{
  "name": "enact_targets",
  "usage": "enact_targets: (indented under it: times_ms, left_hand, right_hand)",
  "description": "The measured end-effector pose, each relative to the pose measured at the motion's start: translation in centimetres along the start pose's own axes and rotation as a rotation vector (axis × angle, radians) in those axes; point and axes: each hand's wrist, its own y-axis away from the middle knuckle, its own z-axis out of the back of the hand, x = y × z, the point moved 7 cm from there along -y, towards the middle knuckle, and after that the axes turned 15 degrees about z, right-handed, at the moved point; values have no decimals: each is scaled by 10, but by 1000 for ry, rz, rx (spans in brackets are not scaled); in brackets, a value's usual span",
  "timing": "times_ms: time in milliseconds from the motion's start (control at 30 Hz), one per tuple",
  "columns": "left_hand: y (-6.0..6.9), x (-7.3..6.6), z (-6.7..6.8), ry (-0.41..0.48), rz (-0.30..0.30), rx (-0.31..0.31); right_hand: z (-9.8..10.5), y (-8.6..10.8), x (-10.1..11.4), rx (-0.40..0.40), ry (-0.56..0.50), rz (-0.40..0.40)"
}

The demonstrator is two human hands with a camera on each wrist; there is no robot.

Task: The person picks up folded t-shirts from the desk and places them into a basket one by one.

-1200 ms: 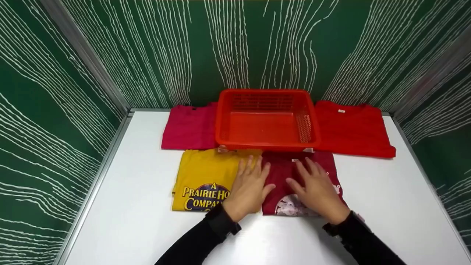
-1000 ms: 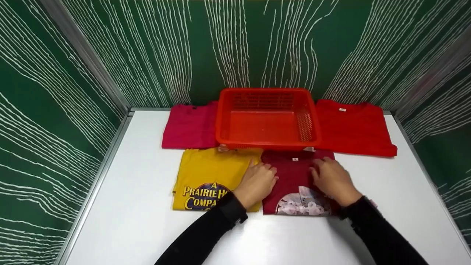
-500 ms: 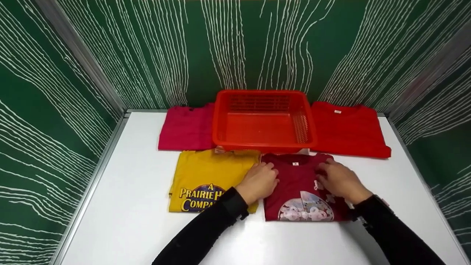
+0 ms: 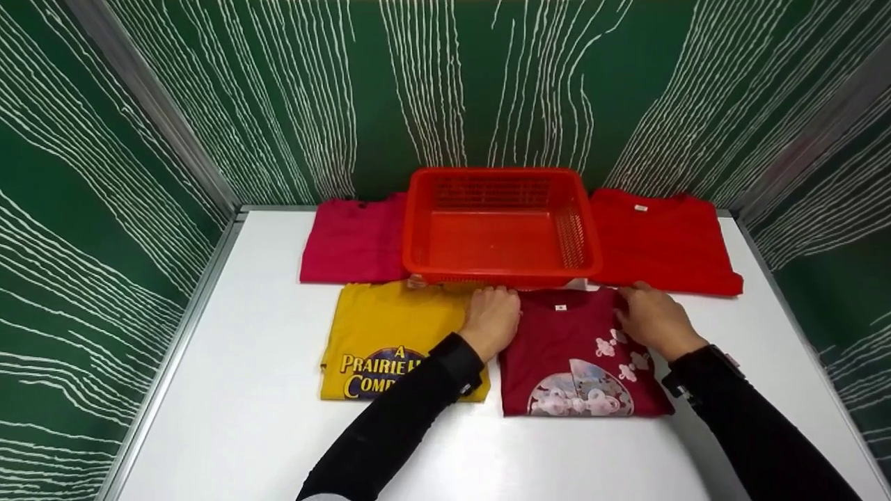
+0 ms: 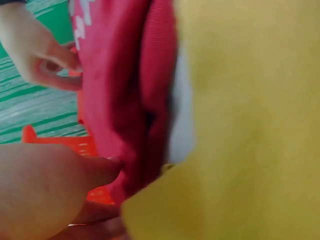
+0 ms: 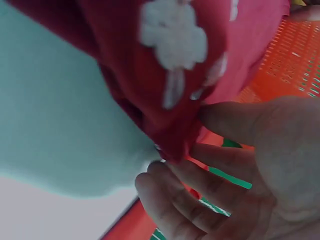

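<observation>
A folded maroon T-shirt (image 4: pixel 564 348) with a pale floral print lies on the white table, in front of the red basket (image 4: pixel 501 273). At its upper left corner my left hand (image 4: pixel 493 319) pinches the cloth; the left wrist view shows the thumb (image 5: pixel 102 170) on the fabric and the fingers behind. My right hand (image 4: pixel 658 321) pinches the upper right corner between thumb (image 6: pixel 230 120) and fingers. Beside the maroon shirt, on the left, lies a folded yellow T-shirt (image 4: pixel 376 320) with printed lettering, partly covered by my left hand and sleeve.
A folded pink garment (image 4: pixel 351 243) lies left of the basket, and a folded red T-shirt (image 4: pixel 661 243) lies right of it. Green walls (image 4: pixel 529 83) with white wavy lines enclose the table (image 4: pixel 230 390) at the back and both sides.
Both hands lay spread on the shirts, then curled their fingers and moved to the maroon T-shirt's upper corners, which they now pinch. The maroon shirt has shifted slightly toward the front.
</observation>
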Motion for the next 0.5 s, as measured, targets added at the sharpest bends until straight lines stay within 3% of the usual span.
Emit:
enact_targets:
  times_ms: [133, 200, 267, 367, 500]
  left_hand:
    - [-12, 4, -30, 91, 29, 36]
    - [-14, 6, -33, 145, 53, 86]
    - [-14, 7, -31, 175, 77, 137]
    - [-7, 8, -9, 199, 108, 218]
    - [-3, 14, -1, 233, 128, 243]
  right_hand:
    - [-4, -4, -3, 55, -40, -3]
    - [-5, -6, -4, 77, -81, -2]
    - [-6, -7, -7, 84, -124, -3]
    - [-6, -6, -8, 78, -176, -8]
    - [4, 0, -4, 62, -215, -20]
